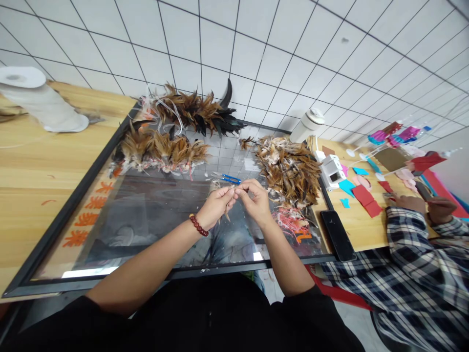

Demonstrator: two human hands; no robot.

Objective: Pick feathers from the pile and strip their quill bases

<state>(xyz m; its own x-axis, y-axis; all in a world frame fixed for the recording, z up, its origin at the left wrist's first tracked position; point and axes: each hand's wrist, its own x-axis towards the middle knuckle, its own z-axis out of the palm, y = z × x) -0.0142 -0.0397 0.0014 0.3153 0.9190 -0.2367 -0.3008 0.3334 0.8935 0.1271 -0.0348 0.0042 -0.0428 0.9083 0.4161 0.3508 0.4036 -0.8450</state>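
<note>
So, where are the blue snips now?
The snips lie on the glass near the centre of the head view, just beyond the left hand and right hand.

I'm seeing the camera sitting on the head of the person in black (208,313), peering forward and down, near the left hand (219,201) and right hand (255,199), catching tiled wall (220,54) at twelve o'clock, plaid shirt (421,283) at four.

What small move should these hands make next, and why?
Perhaps a light adjustment by the right hand to the feathers the left hand seems to hold: both hands meet there, while the blue snips lie untouched just beyond.
</note>
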